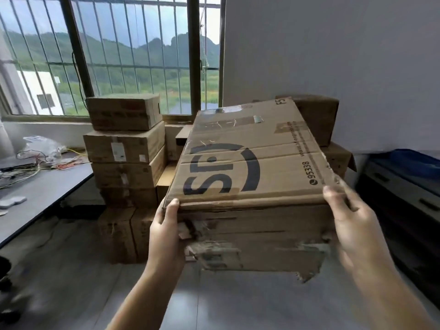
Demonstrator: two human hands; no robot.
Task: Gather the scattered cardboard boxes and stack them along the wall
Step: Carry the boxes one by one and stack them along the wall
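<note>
I hold a large worn cardboard box (252,167) with a dark "SF" logo on top, raised in front of me. My left hand (166,232) grips its near left corner and my right hand (350,222) grips its near right corner. Its near side is torn, with tape peeling. Behind it on the left, a stack of several cardboard boxes (126,148) rises under the window. More boxes (319,117) stand against the white wall on the right, partly hidden by the held box.
A grey table (45,191) with cables and a plastic bag runs along the left. A dark cabinet with drawers (404,194) stands at the right, something blue on top. A barred window (114,55) fills the back wall. Grey floor (83,282) lies below.
</note>
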